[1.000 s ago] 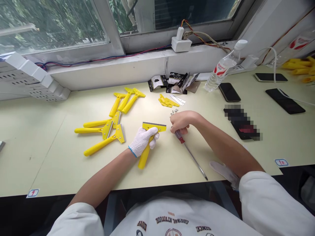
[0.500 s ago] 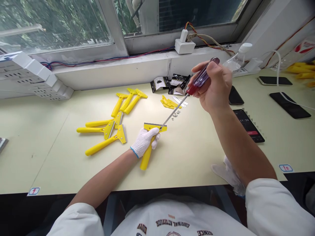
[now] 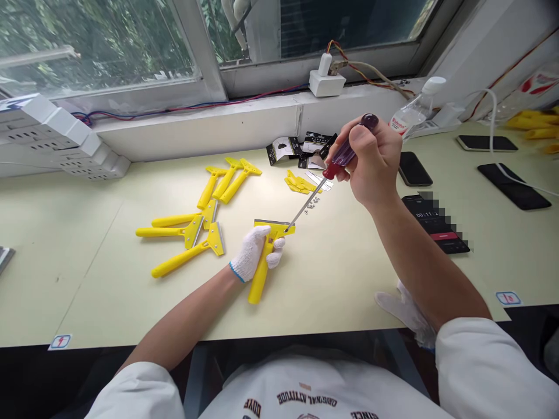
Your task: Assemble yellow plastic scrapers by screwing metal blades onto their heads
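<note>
You are holding the yellow scraper (image 3: 262, 273) over the table (image 3: 87, 291) with your gloved left hand (image 3: 253, 253), its fingers closing around the handle. You are setting the tip of the screwdriver (image 3: 343, 156) on the yellow head (image 3: 275, 228), but the small spot under the tip is too small to tell. Your bare right hand (image 3: 367, 163) is pinching the screwdriver between thumb and fingers. Six other scrapers (image 3: 192, 231) are lying to the left, some showing metal edges, while loose yellow pieces (image 3: 299, 185), small screws (image 3: 312, 203) and thin metal blades (image 3: 318, 180) are remaining beyond.
</note>
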`<action>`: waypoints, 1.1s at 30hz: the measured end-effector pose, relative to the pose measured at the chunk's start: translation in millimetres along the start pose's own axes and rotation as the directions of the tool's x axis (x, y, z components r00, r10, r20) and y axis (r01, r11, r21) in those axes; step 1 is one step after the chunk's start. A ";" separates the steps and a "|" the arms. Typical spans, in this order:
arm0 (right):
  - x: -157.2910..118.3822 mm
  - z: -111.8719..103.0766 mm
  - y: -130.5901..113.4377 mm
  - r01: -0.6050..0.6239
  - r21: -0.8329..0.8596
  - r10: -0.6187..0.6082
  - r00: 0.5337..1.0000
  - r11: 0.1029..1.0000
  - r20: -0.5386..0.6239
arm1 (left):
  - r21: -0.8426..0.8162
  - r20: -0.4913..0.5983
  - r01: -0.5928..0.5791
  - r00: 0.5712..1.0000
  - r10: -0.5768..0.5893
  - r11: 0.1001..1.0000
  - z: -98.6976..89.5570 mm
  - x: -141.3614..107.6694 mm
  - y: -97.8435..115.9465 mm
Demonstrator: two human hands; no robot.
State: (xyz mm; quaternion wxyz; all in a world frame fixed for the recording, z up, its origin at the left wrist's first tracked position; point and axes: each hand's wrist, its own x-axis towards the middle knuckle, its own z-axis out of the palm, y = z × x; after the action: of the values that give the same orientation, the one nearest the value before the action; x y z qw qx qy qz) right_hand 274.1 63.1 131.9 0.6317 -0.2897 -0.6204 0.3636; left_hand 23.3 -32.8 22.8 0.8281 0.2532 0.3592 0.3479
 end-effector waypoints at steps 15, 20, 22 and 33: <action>0.5 -9.5 -11.2 -0.106 -0.051 0.114 0.968 0.993 0.224 | -0.090 0.086 0.000 0.996 0.008 0.996 -1.9 -1.4 2.8; 3.8 -14.4 -11.9 -0.156 0.014 0.149 0.963 0.988 0.223 | -0.085 0.081 -0.006 0.997 0.013 0.996 -2.8 -0.6 1.3; 5.8 -17.2 -13.8 -0.170 -0.001 0.164 0.953 0.986 0.254 | -0.087 0.083 -0.007 0.996 0.014 0.996 -3.6 -0.4 0.8; -7.7 5.2 -18.9 -0.018 -0.033 0.018 1.000 0.999 -0.006 | -0.097 0.083 -0.007 0.996 0.016 0.995 -2.7 -0.1 1.1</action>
State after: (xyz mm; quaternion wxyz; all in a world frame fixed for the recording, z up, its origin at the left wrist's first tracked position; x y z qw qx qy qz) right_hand 271.0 45.6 143.2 0.6252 -0.3065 -0.6220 0.3582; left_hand 20.7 -31.8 21.9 0.8517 0.2293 0.3055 0.3587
